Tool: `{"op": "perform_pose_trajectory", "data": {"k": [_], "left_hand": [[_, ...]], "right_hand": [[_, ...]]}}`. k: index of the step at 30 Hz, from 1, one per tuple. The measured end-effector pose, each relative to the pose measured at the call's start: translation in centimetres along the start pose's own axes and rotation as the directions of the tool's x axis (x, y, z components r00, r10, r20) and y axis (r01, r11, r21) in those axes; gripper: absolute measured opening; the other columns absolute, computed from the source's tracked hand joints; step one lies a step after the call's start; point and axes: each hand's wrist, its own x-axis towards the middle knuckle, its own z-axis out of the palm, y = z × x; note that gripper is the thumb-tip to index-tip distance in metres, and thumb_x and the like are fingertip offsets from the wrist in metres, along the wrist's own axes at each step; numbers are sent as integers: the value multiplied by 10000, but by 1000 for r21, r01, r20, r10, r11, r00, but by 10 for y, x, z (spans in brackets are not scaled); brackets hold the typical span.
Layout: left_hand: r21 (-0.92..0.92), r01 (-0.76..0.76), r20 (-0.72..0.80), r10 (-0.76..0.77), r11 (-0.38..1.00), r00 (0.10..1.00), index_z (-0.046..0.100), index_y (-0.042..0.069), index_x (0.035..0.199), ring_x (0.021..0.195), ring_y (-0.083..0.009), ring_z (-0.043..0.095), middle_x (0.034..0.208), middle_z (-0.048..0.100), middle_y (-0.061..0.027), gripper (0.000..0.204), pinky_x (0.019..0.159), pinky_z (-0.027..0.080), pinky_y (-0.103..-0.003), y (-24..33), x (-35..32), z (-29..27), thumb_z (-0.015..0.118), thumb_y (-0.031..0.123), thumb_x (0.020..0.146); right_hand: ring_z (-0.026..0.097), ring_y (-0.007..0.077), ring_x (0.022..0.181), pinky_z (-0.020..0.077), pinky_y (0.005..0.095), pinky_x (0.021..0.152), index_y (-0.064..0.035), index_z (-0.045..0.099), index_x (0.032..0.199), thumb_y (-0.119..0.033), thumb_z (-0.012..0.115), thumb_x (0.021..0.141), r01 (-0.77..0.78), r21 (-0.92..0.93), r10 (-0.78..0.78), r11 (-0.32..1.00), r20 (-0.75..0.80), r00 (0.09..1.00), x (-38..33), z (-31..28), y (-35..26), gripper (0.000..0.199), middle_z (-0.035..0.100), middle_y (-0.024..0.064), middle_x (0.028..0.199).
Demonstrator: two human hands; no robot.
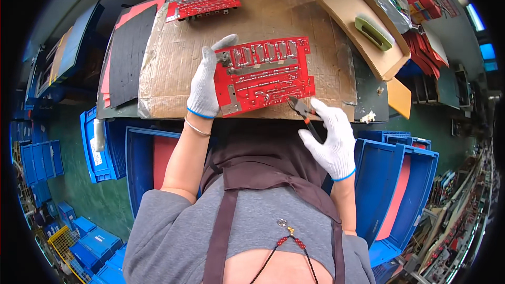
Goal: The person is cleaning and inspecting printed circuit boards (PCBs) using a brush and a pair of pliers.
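My right grip (329,137) closes around small cutters (301,109), their tips at the lower edge of the red circuit board (263,73). My left grip (208,81) clamps the board's left edge, holding it over cardboard (173,58) on the table (368,100).

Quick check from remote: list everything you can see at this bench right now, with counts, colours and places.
circuit board: 1, red, centre of cardboard sheet, held at its left edge
second circuit board: 1, red, far edge of bench
cardboard sheet: 1, brown, covers bench top
side cutters: 1, orange-handled, at board's lower right edge
cardboard tray: 1, brown, right rear, holds a green brush
foam sheet: 1, black, left of cardboard
bins: several, blue, both sides below bench
left hand: white glove, grip on board
right hand: white glove, grip on cutters
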Motion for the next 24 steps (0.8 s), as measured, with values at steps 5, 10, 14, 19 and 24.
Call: {"op": "perform_pose_trajectory", "data": {"k": [5, 10, 14, 19, 24], "left_hand": [[84, -26, 45, 22, 996, 999, 506, 5, 1499, 1326, -233, 581, 1447, 595, -139, 702, 1165, 458, -411, -43, -1, -5, 373, 575, 1111], [132, -54, 50, 48, 990, 998, 514, 4, 1493, 1314, -223, 592, 1437, 605, -140, 672, 1156, 466, -397, -46, 2, -4, 369, 547, 1124], [107, -47, 52, 41, 993, 998, 525, 5, 1485, 1300, -224, 606, 1421, 624, -146, 646, 1148, 473, -394, -47, 0, -6, 365, 523, 1134], [118, -63, 53, 57, 991, 997, 541, 4, 1473, 1302, -224, 604, 1422, 624, -146, 631, 1149, 470, -395, -50, 1, -9, 360, 508, 1139], [95, -41, 44, 37, 995, 998, 553, 6, 1464, 1314, -220, 593, 1422, 624, -139, 611, 1160, 455, -392, -52, 1, -12, 352, 487, 1147]], "right_hand": [[608, 302, 1053, 469, 429, 905, -220, 639, 1413, -351, 848, 809, 23, -290, -35, 957, -37, 999, 28, 6, -1, 652, 629, 103, 1108], [592, 287, 1054, 454, 432, 904, -245, 643, 1409, -375, 847, 810, 60, -368, -58, 928, 16, 998, 37, 10, 3, 647, 625, 83, 1096], [587, 276, 1049, 440, 440, 903, -255, 648, 1405, -370, 843, 812, 87, -385, -93, 919, 5, 996, 44, 14, 0, 635, 626, 66, 1093], [590, 270, 1039, 431, 434, 890, -258, 663, 1388, -352, 836, 817, 121, -417, -123, 901, 22, 992, 52, 13, -2, 604, 627, 58, 1091], [598, 268, 1022, 429, 431, 876, -260, 678, 1358, -311, 823, 829, 171, -472, -177, 865, 33, 984, 57, 15, 5, 551, 630, 56, 1083]]}}
